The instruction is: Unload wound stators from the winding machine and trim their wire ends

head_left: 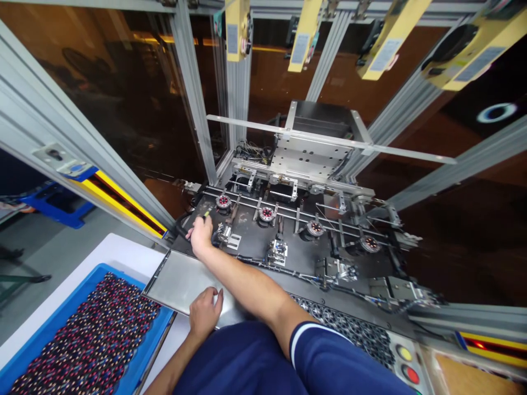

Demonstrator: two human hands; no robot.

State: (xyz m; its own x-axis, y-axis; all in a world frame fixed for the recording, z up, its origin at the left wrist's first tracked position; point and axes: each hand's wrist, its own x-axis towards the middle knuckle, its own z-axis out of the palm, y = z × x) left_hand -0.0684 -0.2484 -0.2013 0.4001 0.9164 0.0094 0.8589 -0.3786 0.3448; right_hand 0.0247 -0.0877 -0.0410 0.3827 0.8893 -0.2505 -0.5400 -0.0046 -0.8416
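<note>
Yellow-tipped tool (208,213) pokes out by the right hand (200,237), above the left end of the black machine bed (255,241); can't tell if those curled fingers are clamped on it. Left hand (204,310) holds nothing, thumb apart, over the metal plate (181,277). Progress-wise: four round parts (267,214) seated along the bed, so that row looks filled, but loads of similar-looking pieces (94,329) sit in the blue tray (163,320), so probably plenty left.

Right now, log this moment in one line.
right hand: over black worktop, grip unclear | left hand: over metal plate, contact unclear | blue tray: holds small round parts
</note>
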